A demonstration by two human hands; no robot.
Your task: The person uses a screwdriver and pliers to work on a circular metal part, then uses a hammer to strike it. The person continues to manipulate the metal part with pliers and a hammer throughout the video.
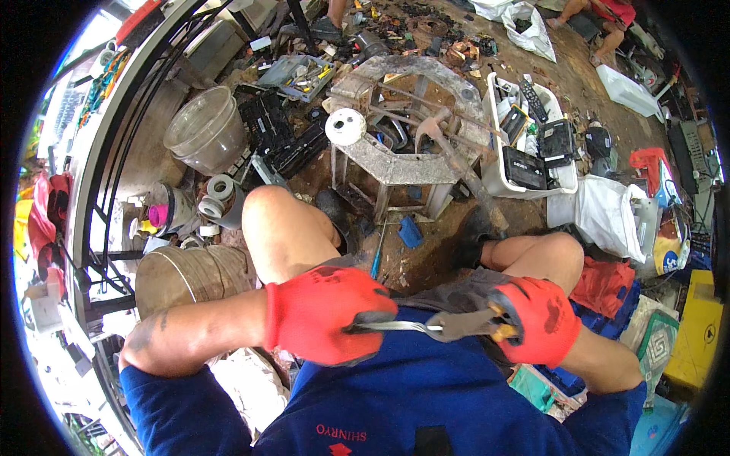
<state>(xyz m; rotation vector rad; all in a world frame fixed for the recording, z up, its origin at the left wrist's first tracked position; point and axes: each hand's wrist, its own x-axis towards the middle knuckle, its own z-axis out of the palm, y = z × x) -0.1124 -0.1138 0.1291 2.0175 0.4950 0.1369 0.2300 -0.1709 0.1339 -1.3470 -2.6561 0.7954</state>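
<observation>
Both my hands wear red gloves with dark fingertips, held close together in front of my blue shirt. My left hand is closed around a thin pale wire, which sticks out toward the right. In my right hand is a pair of pliers with orange-yellow grips, its dark metal head pointing left. The wire's free end meets the pliers' head; whether the jaws bite on it I cannot make out. Beyond my knees, a hammer leans across an octagonal metal frame. A white round disc rests on that frame's left side.
To the right of the frame stands a white bin with remotes and black devices. A clear tub and a dirty bucket are at left. Scrap pieces litter the far floor. Another person's legs show at the far right.
</observation>
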